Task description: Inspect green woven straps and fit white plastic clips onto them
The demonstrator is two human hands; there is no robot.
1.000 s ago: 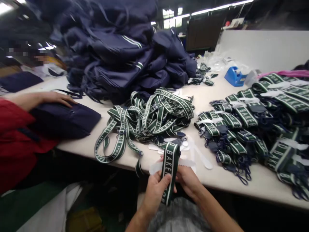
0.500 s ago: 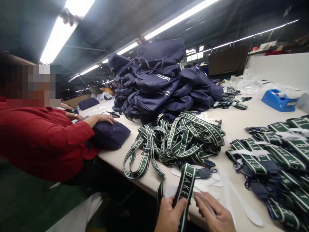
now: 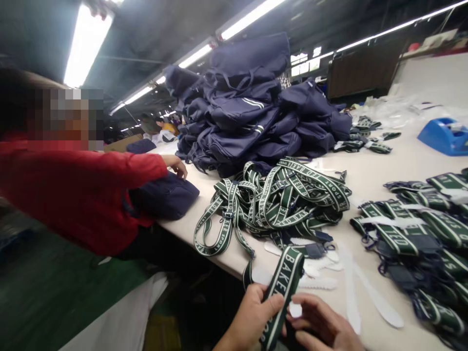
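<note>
My left hand (image 3: 256,312) is closed on a folded webbing strap (image 3: 287,273), green with white edges and lettering. The thumb presses on the strap's face. Beside it, my right hand (image 3: 325,321) curls its fingers around a small white strip (image 3: 295,309), whose rounded end shows at the strap's edge. How far the strip runs behind the strap is hidden. Just beyond both hands lies a tangled heap of matching straps (image 3: 270,204). Loose white strips (image 3: 380,297) are scattered on the table to the right of my hands.
Bundled straps (image 3: 405,229) cover the table's right side. Navy bags (image 3: 241,112) are piled high at the back. A blue tape dispenser (image 3: 444,136) stands at far right. On the left, a person in red (image 3: 91,195) handles a navy bag (image 3: 171,195). The table edge (image 3: 219,268) runs diagonally.
My right hand has turned and its fingers have parted slightly, baring the white strip's end. My left hand keeps the strap. The co-worker's arm has reached farther over the bag. The view has shifted.
</note>
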